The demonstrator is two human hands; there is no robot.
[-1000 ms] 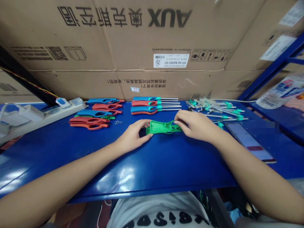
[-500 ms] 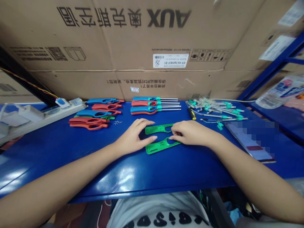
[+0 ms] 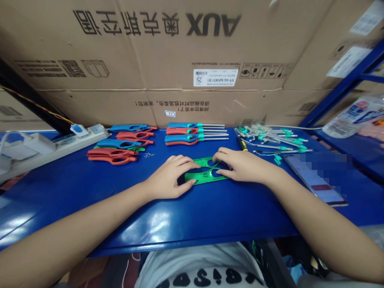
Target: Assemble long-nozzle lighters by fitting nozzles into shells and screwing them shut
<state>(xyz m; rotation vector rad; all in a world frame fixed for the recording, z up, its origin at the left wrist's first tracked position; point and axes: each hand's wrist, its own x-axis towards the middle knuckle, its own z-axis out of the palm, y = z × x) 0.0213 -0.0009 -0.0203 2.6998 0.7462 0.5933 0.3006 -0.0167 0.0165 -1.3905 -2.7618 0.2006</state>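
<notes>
As the left hand [image 3: 169, 178] and right hand [image 3: 244, 166] touch opposite ends of two slim green plastic handle shells [image 3: 201, 177] on the glossy blue table [image 3: 162, 224], whether gripping I cannot tell, these probably light, stiff shells suit a pinch along their edges.

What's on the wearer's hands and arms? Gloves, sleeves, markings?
Left hand and right hand: no gloves, rings, watch or bracelet visible. No sleeve covers either forearm in view; no markings or cables on them. Pale grey top, black lettering.
</notes>
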